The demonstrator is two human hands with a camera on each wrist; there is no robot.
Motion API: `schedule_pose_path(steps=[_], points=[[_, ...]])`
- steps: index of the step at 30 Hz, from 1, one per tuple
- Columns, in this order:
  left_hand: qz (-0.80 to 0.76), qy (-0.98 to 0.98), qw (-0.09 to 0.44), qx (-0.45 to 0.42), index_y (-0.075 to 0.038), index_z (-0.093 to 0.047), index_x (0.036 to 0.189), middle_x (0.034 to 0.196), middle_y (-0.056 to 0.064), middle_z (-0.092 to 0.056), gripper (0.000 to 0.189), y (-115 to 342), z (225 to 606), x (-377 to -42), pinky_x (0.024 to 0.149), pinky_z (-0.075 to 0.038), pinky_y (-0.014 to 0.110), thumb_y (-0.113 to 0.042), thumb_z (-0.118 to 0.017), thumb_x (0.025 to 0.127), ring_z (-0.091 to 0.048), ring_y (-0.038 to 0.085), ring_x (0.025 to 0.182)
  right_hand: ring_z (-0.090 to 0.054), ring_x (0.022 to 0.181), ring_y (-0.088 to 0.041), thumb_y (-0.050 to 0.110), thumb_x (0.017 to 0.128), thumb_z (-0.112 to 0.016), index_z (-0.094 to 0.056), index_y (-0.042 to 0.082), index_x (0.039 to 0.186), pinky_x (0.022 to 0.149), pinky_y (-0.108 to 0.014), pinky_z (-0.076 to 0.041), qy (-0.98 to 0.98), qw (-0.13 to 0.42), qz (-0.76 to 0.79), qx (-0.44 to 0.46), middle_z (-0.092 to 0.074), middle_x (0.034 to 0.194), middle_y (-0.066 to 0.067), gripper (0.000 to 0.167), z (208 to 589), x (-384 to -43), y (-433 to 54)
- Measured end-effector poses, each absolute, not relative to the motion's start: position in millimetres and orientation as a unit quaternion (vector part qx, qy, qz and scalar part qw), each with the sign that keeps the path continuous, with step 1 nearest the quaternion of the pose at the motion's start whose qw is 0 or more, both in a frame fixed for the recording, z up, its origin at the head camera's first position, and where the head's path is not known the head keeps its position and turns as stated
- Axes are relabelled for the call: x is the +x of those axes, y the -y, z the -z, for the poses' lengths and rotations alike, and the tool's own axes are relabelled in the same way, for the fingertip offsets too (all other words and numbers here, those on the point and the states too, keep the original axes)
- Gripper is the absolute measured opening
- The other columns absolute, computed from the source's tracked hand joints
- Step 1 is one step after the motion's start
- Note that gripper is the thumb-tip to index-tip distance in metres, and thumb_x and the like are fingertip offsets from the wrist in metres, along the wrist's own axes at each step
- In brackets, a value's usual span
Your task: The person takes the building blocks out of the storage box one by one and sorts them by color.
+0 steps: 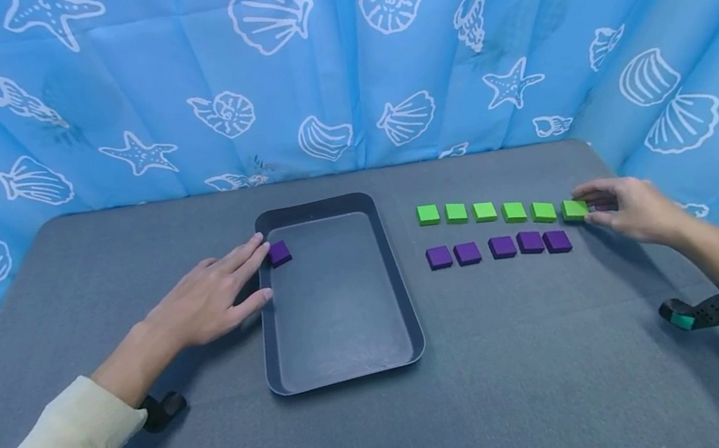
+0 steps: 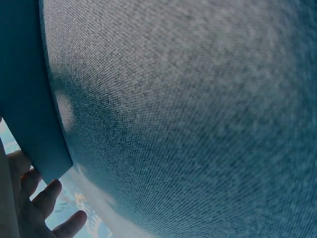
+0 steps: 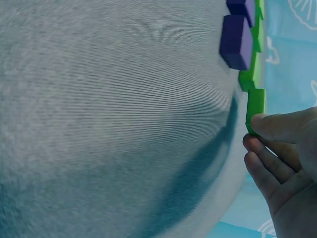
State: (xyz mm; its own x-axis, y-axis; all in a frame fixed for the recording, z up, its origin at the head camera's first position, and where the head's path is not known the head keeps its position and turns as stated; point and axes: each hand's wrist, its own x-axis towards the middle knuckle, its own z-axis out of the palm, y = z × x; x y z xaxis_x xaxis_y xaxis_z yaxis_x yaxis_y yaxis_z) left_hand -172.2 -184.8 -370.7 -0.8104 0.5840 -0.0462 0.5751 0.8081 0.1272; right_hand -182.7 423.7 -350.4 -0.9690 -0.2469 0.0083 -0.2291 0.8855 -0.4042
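Observation:
My right hand (image 1: 639, 209) pinches the rightmost green block (image 1: 574, 210) between thumb and fingers, at the end of a row of green blocks (image 1: 484, 212). In the right wrist view the thumb lies against the same green block (image 3: 255, 104). My left hand (image 1: 217, 295) reaches over the left rim of a dark tray (image 1: 339, 314), its fingers extended. Its fingertips lie beside a purple block (image 1: 279, 253) in the tray's upper left; whether they touch it I cannot tell. In the left wrist view the fingers (image 2: 45, 198) show by the tray's side wall (image 2: 29, 84).
A row of purple blocks (image 1: 502, 247) lies in front of the green row, right of the tray. All stand on a grey cloth-covered table (image 1: 476, 410). A blue curtain (image 1: 332, 62) with white shells hangs along the back and right.

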Motion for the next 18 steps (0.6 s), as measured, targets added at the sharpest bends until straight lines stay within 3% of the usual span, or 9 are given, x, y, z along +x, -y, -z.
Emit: schedule_pose_path(steps=[10,18], points=[[-0.053,-0.950,0.042,0.305,-0.008,-0.023,0.159,0.164,0.016,-0.019,0.075,185,372,-173,0.110,-0.030,0.064,-0.052,-0.045,0.102,-0.036,0.036,0.143,-0.058,0.108,-0.056,-0.009,0.089,-0.064,-0.056,-0.016,0.126,0.089,-0.064,-0.047,-0.971,0.013,0.208,-0.114,-0.058,0.120,-0.039,0.039,364,-184,-428],[-0.053,-0.950,0.038,0.306,-0.008,-0.023,0.159,0.164,0.015,-0.019,0.075,184,371,-172,0.110,-0.031,0.063,-0.052,-0.046,0.102,-0.036,0.035,0.143,-0.048,0.119,-0.058,-0.004,0.089,-0.066,-0.050,-0.014,0.133,0.092,-0.067,-0.044,-0.971,0.023,0.202,-0.126,-0.052,0.130,-0.040,0.048,352,-189,-423]])
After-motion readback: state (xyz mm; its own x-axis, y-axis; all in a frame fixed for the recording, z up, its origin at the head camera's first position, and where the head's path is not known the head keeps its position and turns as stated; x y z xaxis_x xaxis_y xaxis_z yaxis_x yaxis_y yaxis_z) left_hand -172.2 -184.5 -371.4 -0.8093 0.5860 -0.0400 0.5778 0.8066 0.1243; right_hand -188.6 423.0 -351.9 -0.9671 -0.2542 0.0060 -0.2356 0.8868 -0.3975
